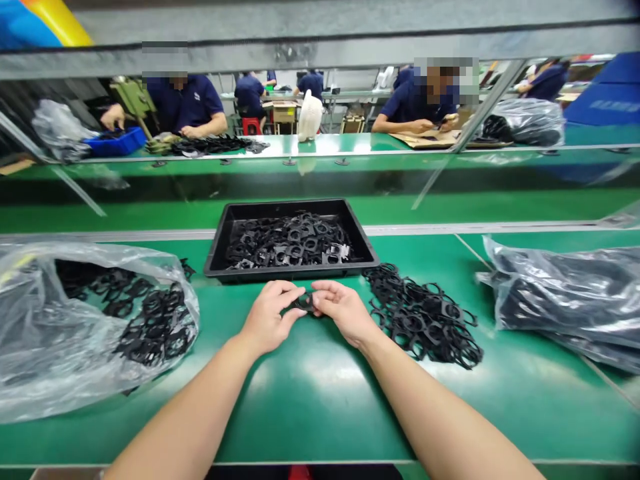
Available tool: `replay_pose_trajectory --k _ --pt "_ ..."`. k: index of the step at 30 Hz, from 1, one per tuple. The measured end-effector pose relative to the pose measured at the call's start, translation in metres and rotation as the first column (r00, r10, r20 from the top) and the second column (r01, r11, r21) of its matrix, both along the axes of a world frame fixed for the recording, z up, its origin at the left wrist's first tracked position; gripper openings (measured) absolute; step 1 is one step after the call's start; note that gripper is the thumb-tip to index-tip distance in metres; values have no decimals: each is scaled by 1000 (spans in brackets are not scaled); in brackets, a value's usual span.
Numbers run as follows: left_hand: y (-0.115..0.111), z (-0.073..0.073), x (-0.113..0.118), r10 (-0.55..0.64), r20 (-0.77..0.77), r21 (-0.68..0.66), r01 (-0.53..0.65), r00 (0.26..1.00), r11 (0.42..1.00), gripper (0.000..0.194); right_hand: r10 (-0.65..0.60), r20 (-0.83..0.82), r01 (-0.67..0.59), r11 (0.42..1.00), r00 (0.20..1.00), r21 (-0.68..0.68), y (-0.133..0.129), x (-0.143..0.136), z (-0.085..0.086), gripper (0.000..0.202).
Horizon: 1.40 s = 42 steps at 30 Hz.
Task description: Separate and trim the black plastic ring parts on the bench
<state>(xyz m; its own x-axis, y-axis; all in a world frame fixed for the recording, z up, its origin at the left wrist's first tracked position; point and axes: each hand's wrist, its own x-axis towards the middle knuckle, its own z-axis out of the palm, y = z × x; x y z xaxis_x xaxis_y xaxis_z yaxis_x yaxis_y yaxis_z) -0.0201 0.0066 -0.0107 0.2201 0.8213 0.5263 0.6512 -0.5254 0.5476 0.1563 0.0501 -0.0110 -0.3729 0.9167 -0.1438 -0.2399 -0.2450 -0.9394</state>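
Note:
A small black ring-shaped plastic part [302,302] is held between my two hands, just in front of the black tray. My left hand [273,315] pinches its left side between thumb and fingers. On the other side, the thumb and fingers of my right hand [341,308] close on it; they hide part of its shape. The black tray [293,273] holds many similar black parts. To the right of my hands lies a loose heap of black ring-shaped parts [420,320]. An open clear plastic bag [60,347] with more black parts spreads out at the left.
Filled plastic bags [570,293] lie on the right of the green table [320,413]. Behind the tray runs a metal frame with a rail. Across it, co-workers in dark shirts sit at another green bench, with a blue bin [117,143] and black parts on it.

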Motion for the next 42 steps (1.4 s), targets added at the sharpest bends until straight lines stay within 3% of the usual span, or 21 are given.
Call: replay_pose_trajectory --k 9,19,26,34,39,40,42 --pt "2 -6 -4 -9 6 3 9 1000 1000 33 56 -65 -56 998 996 2 -2 -1 -2 43" --pt "1 -3 -2 -15 -48 1 15 999 1000 30 75 -77 -74 997 994 22 -4 -2 0 44" --pt "2 -3 -2 -8 21 -16 8 1000 1000 31 74 -194 -81 996 978 -31 -3 1 -1 47" --pt "1 -5 1 21 111 -50 -15 994 999 31 69 -155 -70 998 986 -1 -5 -1 1 41" --pt "-2 -5 7 49 281 -151 -6 958 989 34 40 -109 -41 999 993 0 -6 -2 5 39" --pt "-2 -4 8 79 376 -224 8 923 974 39 29 -101 -29 1000 994 5 -7 -3 5 38" --pt "-3 -2 11 187 589 -401 83 786 913 46 12 -84 -11 1000 996 17 -7 -3 6 36"
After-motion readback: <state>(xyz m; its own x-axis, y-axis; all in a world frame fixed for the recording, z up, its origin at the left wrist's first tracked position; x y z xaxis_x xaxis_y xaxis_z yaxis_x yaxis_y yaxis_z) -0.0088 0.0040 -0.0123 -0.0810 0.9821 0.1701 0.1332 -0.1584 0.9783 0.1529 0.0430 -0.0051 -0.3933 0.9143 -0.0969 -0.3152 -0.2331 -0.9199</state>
